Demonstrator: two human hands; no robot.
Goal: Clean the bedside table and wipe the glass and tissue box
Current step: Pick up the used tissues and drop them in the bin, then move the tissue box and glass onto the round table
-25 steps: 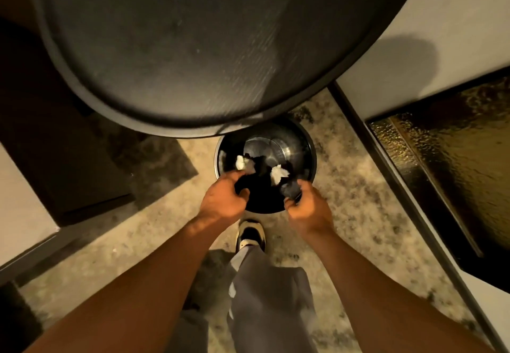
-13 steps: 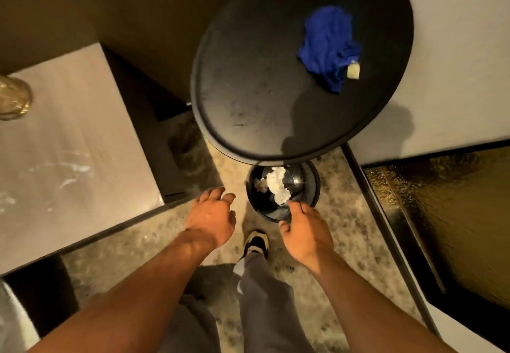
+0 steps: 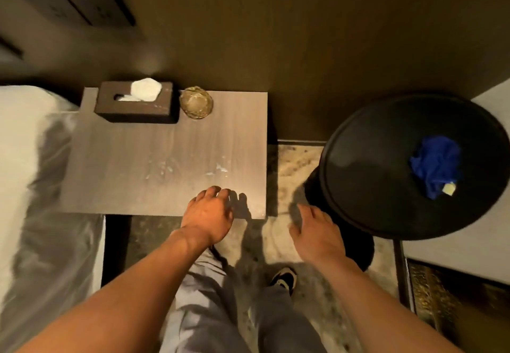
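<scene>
Dark tissue box lies crosswise along table rear edge, glass beside.

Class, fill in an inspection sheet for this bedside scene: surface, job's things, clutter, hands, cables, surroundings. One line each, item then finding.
Surface: bedside table has pale smears and specks near its front right.
Job's things: tissue box at the back left with a tissue sticking out; glass just right of it; blue cloth lies on the round black table.
Clutter: nothing seen besides the smears.
Hands: left hand over the table's front edge, fingers relaxed, no grip; right hand over the floor, empty.
Cables: nothing seen.
Surroundings: bed at left, dark wall panel behind, speckled floor.
</scene>
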